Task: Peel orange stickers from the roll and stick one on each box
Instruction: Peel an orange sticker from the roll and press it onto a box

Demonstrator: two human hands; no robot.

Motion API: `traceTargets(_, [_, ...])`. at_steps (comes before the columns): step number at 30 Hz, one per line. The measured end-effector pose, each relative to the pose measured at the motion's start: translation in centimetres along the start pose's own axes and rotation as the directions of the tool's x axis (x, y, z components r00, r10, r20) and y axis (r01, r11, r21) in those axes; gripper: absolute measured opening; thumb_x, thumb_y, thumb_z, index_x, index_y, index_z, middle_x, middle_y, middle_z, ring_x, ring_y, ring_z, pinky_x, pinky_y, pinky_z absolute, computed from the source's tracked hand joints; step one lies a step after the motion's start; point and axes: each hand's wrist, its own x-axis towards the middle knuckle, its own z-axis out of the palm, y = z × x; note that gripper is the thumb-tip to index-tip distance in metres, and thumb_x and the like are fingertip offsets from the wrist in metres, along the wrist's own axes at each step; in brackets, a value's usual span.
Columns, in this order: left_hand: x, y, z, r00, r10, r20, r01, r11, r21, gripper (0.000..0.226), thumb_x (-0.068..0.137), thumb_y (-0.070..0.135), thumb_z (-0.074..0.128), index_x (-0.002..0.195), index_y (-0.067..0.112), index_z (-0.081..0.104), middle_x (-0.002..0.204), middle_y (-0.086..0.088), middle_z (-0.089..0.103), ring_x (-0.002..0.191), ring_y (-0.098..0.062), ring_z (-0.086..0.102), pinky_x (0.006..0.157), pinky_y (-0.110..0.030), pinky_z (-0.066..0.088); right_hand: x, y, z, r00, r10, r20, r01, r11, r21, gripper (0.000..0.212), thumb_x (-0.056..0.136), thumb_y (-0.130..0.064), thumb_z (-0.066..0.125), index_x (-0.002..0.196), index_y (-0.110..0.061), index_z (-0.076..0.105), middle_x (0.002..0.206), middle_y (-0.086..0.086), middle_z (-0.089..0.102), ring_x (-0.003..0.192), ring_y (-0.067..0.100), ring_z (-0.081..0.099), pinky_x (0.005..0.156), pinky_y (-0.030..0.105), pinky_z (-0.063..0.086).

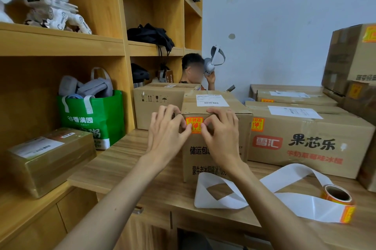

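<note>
Both forearms reach in from the bottom. Left grip [164, 133] and right grip [221, 133] are on the front face of the middle box [215, 154]. Neither pinches anything: thumbs press an orange sticker [194, 125] from either side, and the other fingers bend over the box's top edge.

Sticker sits just under the top edge, roughly upright. Step in hand looks like rubbing it down.

To do it well:
- sweep thumbs from the centre out to the edges so no bubble stays
- finish on the corners, likely the first to lift
- keep fingers braced on the top edge so the box doesn't slide back on the bench [126, 160]

Sticker roll [337, 198] lies on the bench at right, well apart from both hands, with a long loop of bare white backing strip [219, 194] trailing towards the box.

Containers:
- big box [305, 144] just to the right already carries a sticker [257, 124]
- stacked boxes [350, 56] at far right are stickered too
- taped box [48, 158] on the low shelf at left shows no orange sticker from here
- all boxes are closed, contents hidden
- green bag [91, 119] on the shelf holds grey padded gear [89, 89] poking out of the top
</note>
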Motion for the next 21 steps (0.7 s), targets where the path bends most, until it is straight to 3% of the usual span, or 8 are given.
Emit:
traceTargets(4, [0.0, -0.1, -0.1, 1.000, 0.008, -0.018, -0.007, 0.995, 0.096, 0.035, 0.087, 0.043, 0.071, 0.066, 0.020, 0.056, 0.090, 0.002, 0.055, 0.090, -0.019, 0.049, 0.075, -0.037, 0.038, 0.1, 0.1, -0.1, 1.000, -0.006, 0.008, 0.006, 0.999, -0.045, 0.011, 0.085, -0.018, 0.072, 0.079, -0.016, 0.062, 0.116, 0.002, 0.063, 0.117, 0.019, 0.049, 0.110, 0.044, 0.033])
traceTargets(7, [0.2, -0.8, -0.2, 0.999, -0.046, 0.003, 0.045, 0.996, 0.072, 0.041, 0.087, 0.052, 0.068, 0.068, 0.022, 0.047, 0.085, 0.005, 0.051, 0.085, -0.018, 0.046, 0.074, -0.036, 0.037, 0.3, 0.1, -0.2, 1.000, -0.016, 0.024, 0.018, 0.996, -0.084, 0.013, 0.084, -0.019, 0.072, 0.077, -0.015, 0.061, 0.114, 0.002, 0.064, 0.114, 0.021, 0.052, 0.106, 0.039, 0.033])
traceTargets(11, [0.5, -1.6, -0.1, 0.992, -0.089, 0.095, 0.097, 0.991, -0.091, 0.032, 0.088, 0.049, 0.070, 0.104, 0.026, 0.054, 0.102, 0.008, 0.058, 0.095, -0.014, 0.052, 0.079, -0.035, 0.046, 0.9, -0.1, -0.7, 0.996, -0.045, 0.075, 0.056, 0.987, -0.147, 0.016, 0.082, -0.019, 0.073, 0.074, -0.017, 0.060, 0.111, 0.002, 0.065, 0.109, 0.020, 0.053, 0.098, 0.035, 0.034])
traceTargets(13, [0.8, -1.8, -0.2, 0.983, -0.082, 0.163, 0.113, 0.975, -0.190, 0.045, 0.090, 0.044, 0.071, 0.129, 0.029, 0.054, 0.122, 0.009, 0.060, 0.110, -0.010, 0.051, 0.090, -0.035, 0.047, 1.4, -0.3, -1.1, 0.994, -0.050, 0.100, 0.066, 0.983, -0.170, 0.017, 0.083, -0.020, 0.073, 0.076, -0.016, 0.058, 0.107, 0.003, 0.066, 0.104, 0.021, 0.056, 0.094, 0.036, 0.037])
traceTargets(15, [1.1, -1.9, -0.3, 0.971, -0.061, 0.233, 0.124, 0.956, -0.267, 0.049, 0.094, 0.041, 0.067, 0.140, 0.032, 0.053, 0.136, 0.013, 0.055, 0.121, -0.004, 0.044, 0.102, -0.038, 0.044, 2.0, -0.3, -1.4, 0.992, -0.047, 0.119, 0.067, 0.983, -0.169, 0.021, 0.084, -0.021, 0.072, 0.078, -0.016, 0.053, 0.099, 0.003, 0.065, 0.095, 0.023, 0.058, 0.090, 0.037, 0.040])
traceTargets(18, [1.6, -2.1, -0.5, 0.956, -0.077, 0.282, 0.173, 0.927, -0.333, 0.043, 0.094, 0.045, 0.066, 0.135, 0.034, 0.060, 0.133, 0.018, 0.055, 0.119, 0.002, 0.040, 0.103, -0.036, 0.040, 2.6, 0.2, -1.7, 0.988, -0.032, 0.149, 0.057, 0.985, -0.162, 0.028, 0.085, -0.032, 0.072, 0.085, -0.017, 0.049, 0.091, 0.000, 0.060, 0.086, 0.022, 0.054, 0.082, 0.034, 0.039])
traceTargets(21, [2.1, -2.3, -0.4, 0.954, -0.119, 0.275, 0.220, 0.901, -0.375, 0.038, 0.090, 0.049, 0.069, 0.123, 0.031, 0.066, 0.122, 0.021, 0.056, 0.115, -0.001, 0.045, 0.096, -0.034, 0.040, 3.2, 0.7, -1.9, 0.987, -0.011, 0.162, 0.039, 0.985, -0.170, 0.036, 0.085, -0.050, 0.068, 0.096, -0.018, 0.053, 0.095, -0.002, 0.062, 0.089, 0.020, 0.054, 0.082, 0.032, 0.035])
